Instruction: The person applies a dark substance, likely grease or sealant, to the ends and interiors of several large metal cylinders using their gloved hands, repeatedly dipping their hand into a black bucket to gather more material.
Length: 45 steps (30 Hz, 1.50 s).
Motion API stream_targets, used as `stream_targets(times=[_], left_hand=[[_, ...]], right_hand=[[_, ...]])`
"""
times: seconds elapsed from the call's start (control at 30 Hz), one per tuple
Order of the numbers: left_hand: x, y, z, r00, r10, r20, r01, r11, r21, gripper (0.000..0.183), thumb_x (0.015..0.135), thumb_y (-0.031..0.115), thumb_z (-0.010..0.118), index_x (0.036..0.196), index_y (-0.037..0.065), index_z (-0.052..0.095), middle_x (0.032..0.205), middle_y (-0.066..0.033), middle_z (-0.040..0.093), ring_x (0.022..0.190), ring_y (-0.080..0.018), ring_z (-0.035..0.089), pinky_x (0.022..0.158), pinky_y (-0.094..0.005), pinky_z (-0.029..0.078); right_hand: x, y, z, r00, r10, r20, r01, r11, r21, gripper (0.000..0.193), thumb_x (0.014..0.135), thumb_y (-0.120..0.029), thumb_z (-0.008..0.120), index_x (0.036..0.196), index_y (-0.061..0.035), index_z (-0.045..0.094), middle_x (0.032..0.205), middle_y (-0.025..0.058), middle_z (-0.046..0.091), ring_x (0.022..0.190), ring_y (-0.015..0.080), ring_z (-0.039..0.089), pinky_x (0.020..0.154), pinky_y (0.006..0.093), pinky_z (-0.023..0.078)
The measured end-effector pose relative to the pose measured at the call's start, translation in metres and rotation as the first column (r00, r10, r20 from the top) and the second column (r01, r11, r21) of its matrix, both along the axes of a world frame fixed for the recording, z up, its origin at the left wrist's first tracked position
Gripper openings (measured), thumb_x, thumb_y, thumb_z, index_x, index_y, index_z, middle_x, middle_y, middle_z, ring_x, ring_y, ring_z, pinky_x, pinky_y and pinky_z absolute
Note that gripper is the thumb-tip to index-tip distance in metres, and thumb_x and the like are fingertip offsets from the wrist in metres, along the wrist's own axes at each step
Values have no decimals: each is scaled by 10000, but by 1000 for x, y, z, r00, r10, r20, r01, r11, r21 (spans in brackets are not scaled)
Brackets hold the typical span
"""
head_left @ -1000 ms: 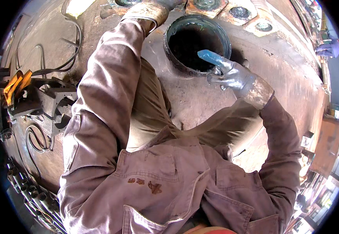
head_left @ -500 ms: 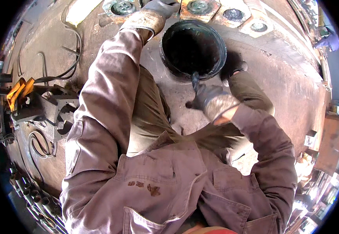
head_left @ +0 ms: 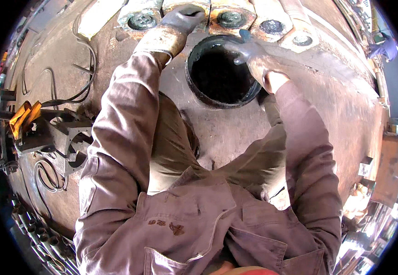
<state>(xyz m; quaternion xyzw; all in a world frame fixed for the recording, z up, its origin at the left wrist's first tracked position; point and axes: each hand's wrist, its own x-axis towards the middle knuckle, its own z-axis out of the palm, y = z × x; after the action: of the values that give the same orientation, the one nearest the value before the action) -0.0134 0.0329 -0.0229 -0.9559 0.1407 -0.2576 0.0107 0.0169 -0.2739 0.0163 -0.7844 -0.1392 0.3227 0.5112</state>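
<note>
A round black bucket (head_left: 196,85) with a dark interior stands on the brown metal surface between my legs. My right hand (head_left: 256,57), in a grey glove, reaches over its far right rim. Its fingers look spread, partly blurred, and a dark bluish tip sticks up beyond the rim; I cannot tell whether this is a coated fingertip. Ahead to the left, my left hand (head_left: 185,19), gloved and curled, rests against a row of rusty hexagonal blocks; what its fingers close on is hidden. A block with a round recessed end (head_left: 231,19) sits just right of it.
More blocks (head_left: 272,27) continue rightward. A black cable (head_left: 91,68) loops across the surface at left, near an orange piece (head_left: 24,117) on dark metal brackets (head_left: 59,133). Pipes (head_left: 38,233) lie lower left. Another person (head_left: 384,48) in blue is at upper right.
My right hand has moved from the bucket's near side to its far right rim. My left hand stays at the blocks. The whole view has shifted slightly.
</note>
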Motion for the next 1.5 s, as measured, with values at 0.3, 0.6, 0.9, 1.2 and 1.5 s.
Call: stream_targets(times=[0.3,0.6,0.9,1.2,1.5], left_hand=[[-14,-19,15,943,-39,-331,-291,390,-874,289,979,295,799,1252,201,804,1265,5,778,1235,-139,675,1092,-327,525],[-17,-39,35,912,8,-410,-346,550,-760,327,1003,275,770,1323,211,763,1329,9,738,1255,-132,673,1083,-307,539],[-25,-22,25,909,-94,-405,-262,627,-734,300,1042,266,716,1330,185,744,1344,-6,725,1229,-135,697,1063,-287,560],[-6,-24,13,955,-45,-292,-181,693,-698,326,995,305,772,1303,200,772,1305,-26,755,1243,-157,677,1104,-318,524],[-15,-31,22,933,-60,-355,-282,490,-825,365,947,363,814,1284,223,795,1287,-4,769,1234,-159,676,1102,-326,509]], right_hand=[[47,34,-33,963,-25,267,-109,874,473,640,1068,-364,658,1568,-6,482,1547,142,581,1410,231,556,1184,370,415],[42,13,-47,487,709,510,-102,626,-773,205,988,-134,581,1079,-43,741,1099,246,745,1062,376,724,887,474,580],[33,33,-32,457,704,544,-138,660,-739,298,927,-236,637,1141,-46,721,1117,211,749,1076,384,723,906,473,591],[77,37,-43,758,392,521,-47,830,-556,677,923,-454,774,1442,-46,626,1309,250,720,1205,414,704,1023,459,564],[-4,-22,36,960,252,126,-264,960,96,876,930,-615,723,1544,-27,517,1384,256,690,1271,414,668,1080,434,516]])
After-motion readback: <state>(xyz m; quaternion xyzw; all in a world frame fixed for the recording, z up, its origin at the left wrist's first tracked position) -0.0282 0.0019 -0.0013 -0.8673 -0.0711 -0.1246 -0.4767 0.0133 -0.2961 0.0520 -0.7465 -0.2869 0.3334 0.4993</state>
